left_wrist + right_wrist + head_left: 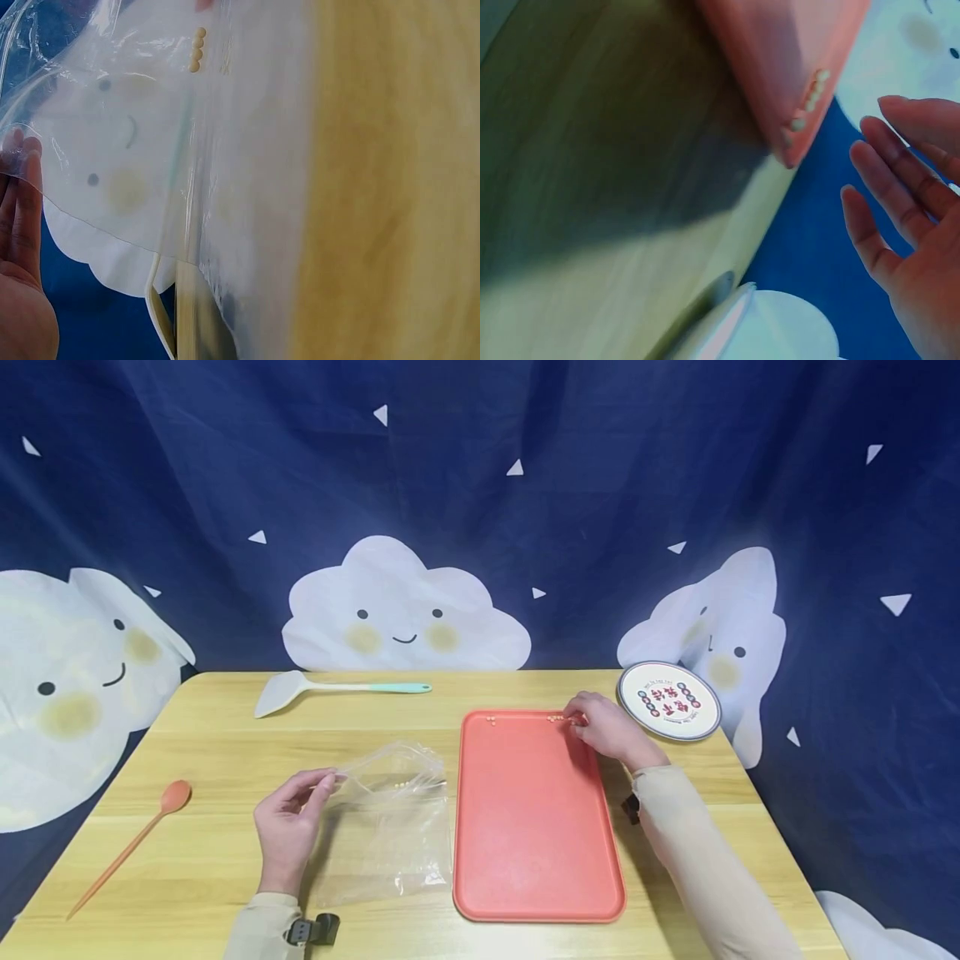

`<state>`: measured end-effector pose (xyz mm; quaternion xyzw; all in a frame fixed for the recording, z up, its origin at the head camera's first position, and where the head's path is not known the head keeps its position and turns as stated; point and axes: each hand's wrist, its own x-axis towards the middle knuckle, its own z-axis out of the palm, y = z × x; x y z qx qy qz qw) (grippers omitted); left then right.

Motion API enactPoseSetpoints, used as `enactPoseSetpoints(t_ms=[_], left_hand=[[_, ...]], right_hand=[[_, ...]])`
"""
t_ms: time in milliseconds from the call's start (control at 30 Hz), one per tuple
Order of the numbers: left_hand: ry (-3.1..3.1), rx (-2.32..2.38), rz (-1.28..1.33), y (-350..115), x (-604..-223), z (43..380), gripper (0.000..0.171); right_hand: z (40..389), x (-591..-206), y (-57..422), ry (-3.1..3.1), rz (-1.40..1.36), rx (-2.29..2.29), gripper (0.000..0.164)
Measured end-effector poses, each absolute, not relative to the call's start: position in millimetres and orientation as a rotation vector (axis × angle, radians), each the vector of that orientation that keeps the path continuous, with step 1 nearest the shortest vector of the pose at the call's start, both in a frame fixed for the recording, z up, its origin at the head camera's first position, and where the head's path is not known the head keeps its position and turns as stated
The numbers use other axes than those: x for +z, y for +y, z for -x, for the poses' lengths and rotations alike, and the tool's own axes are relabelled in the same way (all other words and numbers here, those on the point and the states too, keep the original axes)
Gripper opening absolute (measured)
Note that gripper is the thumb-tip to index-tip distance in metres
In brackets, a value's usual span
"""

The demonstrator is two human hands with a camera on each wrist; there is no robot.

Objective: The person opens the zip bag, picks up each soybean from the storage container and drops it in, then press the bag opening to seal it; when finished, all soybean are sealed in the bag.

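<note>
In the head view, my left hand (288, 827) pinches the upper left edge of a clear zip plastic bag (386, 852), which lies between that hand and the tray. Several small round pale-yellow balls (196, 49), perhaps soybeans, sit in a short row inside the bag near its zip. My right hand (611, 727) is over the far right corner of a red tray (536, 818), fingers loosely bent and nothing visibly held. Close to its fingertips, more yellow balls (815, 91) lie along the tray's far edge. A few others (491, 720) rest at the far left corner.
A round white plate (667, 693) with printed characters stands at the table's far right. A spatula (337, 685) with a pale green handle lies along the back edge. On the left is an orange spoon (150, 822). A blue curtain (465, 502) hangs behind the table.
</note>
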<state>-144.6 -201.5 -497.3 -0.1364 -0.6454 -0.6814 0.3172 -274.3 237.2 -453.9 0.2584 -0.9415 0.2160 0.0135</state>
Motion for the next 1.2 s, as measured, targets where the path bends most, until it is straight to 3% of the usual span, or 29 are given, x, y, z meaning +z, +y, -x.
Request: enactPoseSetpoints(t_ms=[500,1200], left_hand=[[-1.679,-1.819,0.398,-204.9,-497.8,145.2,0.015],[-1.654,-1.829,0.43,-205.4,-497.2,145.4,0.015]], right_hand=[[290.5,-469.8,237.8,-3.043,-0.696,0.435,0.017],[296.8,-479.8,236.9,-3.069,-0.753,0.377,0.017]])
